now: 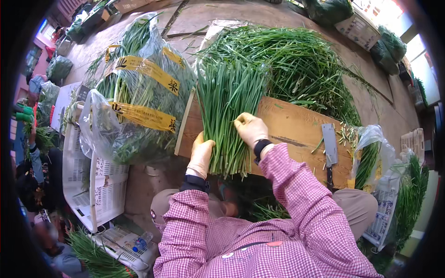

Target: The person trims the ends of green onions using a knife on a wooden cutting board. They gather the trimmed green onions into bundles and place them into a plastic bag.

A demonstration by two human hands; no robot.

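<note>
A thick bunch of garlic chives (227, 102) lies on the wooden board (287, 120), its cut stalk ends hanging over the near edge towards me. Wearing a pale glove, my left hand (200, 155) closes against the bunch's left side near the stalk ends. On top of the stalks, the gloved fingers of my right hand (251, 129) are pinched together; what is between the fingertips is too small to make out. A cleaver (330, 146) with a dark handle rests on the board's right part, beside short cut stalk pieces (345, 135).
Behind the board spreads a large heap of loose chives (306, 60). At left stands a clear plastic bag of greens (143, 92) with yellow tape, next to a white crate (106, 190). Another white crate (382, 211) with greens is at right. A bottle (141, 242) lies lower left.
</note>
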